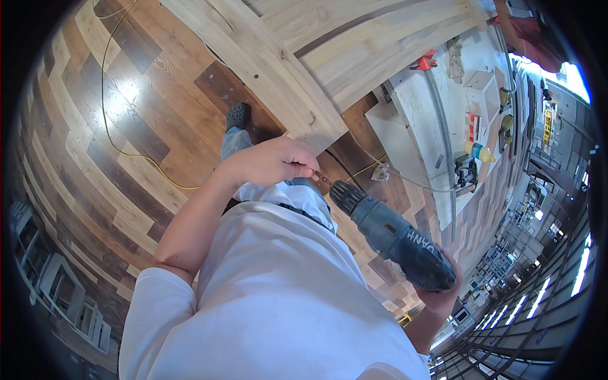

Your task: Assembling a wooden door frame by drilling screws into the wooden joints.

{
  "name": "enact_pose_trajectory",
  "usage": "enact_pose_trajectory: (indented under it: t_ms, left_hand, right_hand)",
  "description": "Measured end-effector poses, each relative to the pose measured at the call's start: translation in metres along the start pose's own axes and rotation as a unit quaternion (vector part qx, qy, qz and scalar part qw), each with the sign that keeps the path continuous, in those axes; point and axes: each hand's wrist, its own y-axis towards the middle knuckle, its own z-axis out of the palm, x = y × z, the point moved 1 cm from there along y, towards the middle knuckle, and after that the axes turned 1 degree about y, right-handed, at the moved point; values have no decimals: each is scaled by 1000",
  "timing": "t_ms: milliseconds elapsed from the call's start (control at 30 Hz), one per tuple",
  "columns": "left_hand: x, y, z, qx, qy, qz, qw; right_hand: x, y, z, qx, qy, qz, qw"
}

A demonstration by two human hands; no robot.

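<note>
A dark cordless drill [396, 237] is in my right hand [443, 285], which wraps round its handle at the lower right; most of those fingers are hidden behind the drill body. The chuck points up and to the left, with a thin drill bit [323, 178] standing out of it. My left hand [283, 161] pinches the bit's free end between thumb and fingers. Just beyond that hand lies the corner of a pale wooden frame [320, 123], apart from the bit. A small dark hole shows in its board.
A yellow cord [104, 117] snakes over the plank floor [69, 171] at left. To the right, a white worktable [411, 107] carries a red clamp [425, 61], a bottle [479, 151] and a box [481, 95]. Another person's arm [508, 28] shows at the far right.
</note>
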Motion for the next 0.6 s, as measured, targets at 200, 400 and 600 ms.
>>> enact_pose_trajectory:
  t_ms: [200,400,600]
  left_hand:
    - [7,5,11,-131,141,125,973]
    - [16,17,0,-195,384,125,894]
    - [22,28,-21,-156,424,125,883]
  right_hand:
    - [16,11,7,43,-165,-107,980]
    - [19,21,44,11,-118,-5,993]
    - [23,31,63,-3,-42,57,997]
